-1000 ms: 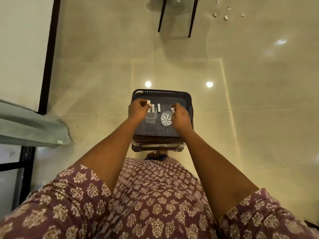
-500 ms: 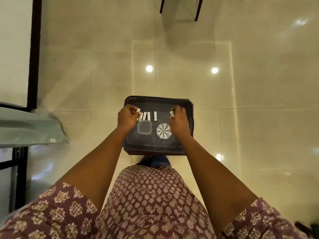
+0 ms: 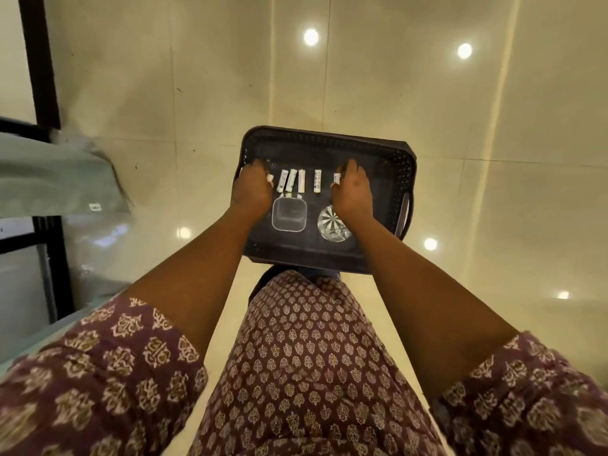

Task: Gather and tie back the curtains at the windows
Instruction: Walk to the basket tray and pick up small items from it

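Observation:
A pale green curtain (image 3: 49,179) hangs bunched at the far left beside a black window frame (image 3: 39,60), and neither hand touches it. Both hands are over a dark perforated tray (image 3: 329,139) below me. My left hand (image 3: 250,195) pinches a small white packet (image 3: 270,179) at its fingertips. My right hand (image 3: 353,194) pinches another small white packet (image 3: 336,179). Between the hands, several white packets (image 3: 291,181) lie in a row on the tray.
On the tray, nearer to me, stand a clear square container (image 3: 289,214) and a cut-glass bowl (image 3: 329,225), the bowl partly under my right wrist. Glossy cream floor tiles (image 3: 460,143) surround the tray. My patterned purple garment fills the lower frame.
The view has dropped closer to the tray. The row of white packets has grown longer, and my left hand has shifted left along the row.

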